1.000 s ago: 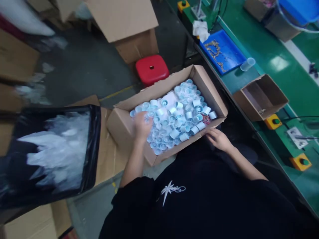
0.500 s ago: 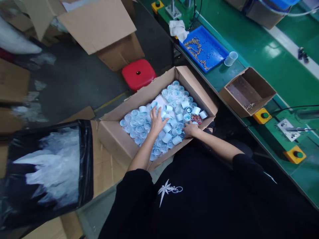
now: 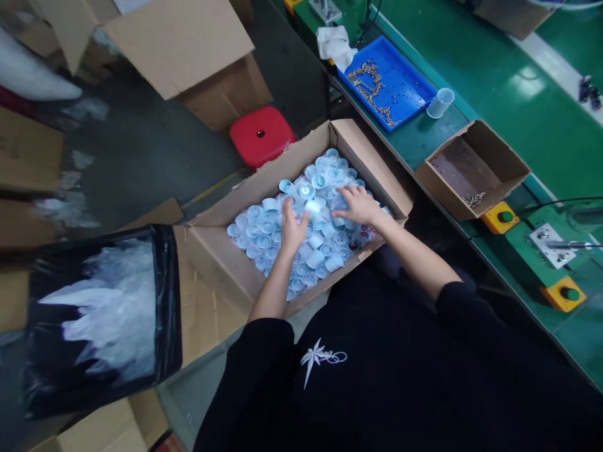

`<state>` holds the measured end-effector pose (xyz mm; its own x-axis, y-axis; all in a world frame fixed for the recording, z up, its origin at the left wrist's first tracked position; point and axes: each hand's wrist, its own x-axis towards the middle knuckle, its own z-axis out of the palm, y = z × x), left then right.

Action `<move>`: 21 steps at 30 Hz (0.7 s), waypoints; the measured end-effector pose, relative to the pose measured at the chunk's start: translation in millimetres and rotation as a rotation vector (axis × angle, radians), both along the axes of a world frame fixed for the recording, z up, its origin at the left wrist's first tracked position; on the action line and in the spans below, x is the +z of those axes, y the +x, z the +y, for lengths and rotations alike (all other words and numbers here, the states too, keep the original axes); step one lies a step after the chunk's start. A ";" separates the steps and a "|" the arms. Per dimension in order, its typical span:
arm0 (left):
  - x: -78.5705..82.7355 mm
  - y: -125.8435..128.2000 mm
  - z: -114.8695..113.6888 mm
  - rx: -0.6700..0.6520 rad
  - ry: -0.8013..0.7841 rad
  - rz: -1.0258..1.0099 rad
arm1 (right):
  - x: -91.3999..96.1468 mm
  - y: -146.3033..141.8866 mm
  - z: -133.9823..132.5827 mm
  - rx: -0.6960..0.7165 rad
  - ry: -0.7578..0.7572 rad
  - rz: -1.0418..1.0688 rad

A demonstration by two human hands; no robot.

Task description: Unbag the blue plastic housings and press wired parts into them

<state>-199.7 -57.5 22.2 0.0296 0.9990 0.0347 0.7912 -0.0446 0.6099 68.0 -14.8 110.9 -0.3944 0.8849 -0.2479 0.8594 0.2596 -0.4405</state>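
Observation:
A cardboard box (image 3: 221, 257) on my lap holds several small pale blue and white plastic caps (image 3: 264, 229). My left hand (image 3: 293, 227) lies on the caps in the middle of the box, fingers spread, with one white cap at its fingertips. My right hand (image 3: 358, 204) rests flat on the caps at the right side of the box, fingers apart. Neither hand visibly grips anything.
A black bag (image 3: 101, 317) lined with clear plastic stands at the left. A red stool (image 3: 261, 135) is behind the box. On the green bench sit a blue tray (image 3: 386, 81) of small metal parts, a plastic cup (image 3: 440, 102) and a small open carton (image 3: 473, 166).
My right hand has moved from the box's near edge up onto the caps at the right. My left hand shifted from the left part to the middle of the box.

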 end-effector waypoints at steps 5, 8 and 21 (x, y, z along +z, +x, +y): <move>-11.5 -18.5 16.9 0.005 -0.073 0.072 | -27.1 17.1 -28.9 0.066 -0.097 -0.417; -27.3 6.4 12.0 -0.023 -0.253 0.140 | -26.1 32.5 -17.1 0.084 -0.111 -0.328; -29.6 -5.5 35.7 0.029 -0.272 0.124 | -18.6 17.6 59.1 -0.060 0.020 0.131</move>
<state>-205.2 -21.7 -7.4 -0.0116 0.9716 -0.2365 0.8589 0.1308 0.4951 85.6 44.3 92.4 -0.3684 0.9120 -0.1802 0.8090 0.2190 -0.5455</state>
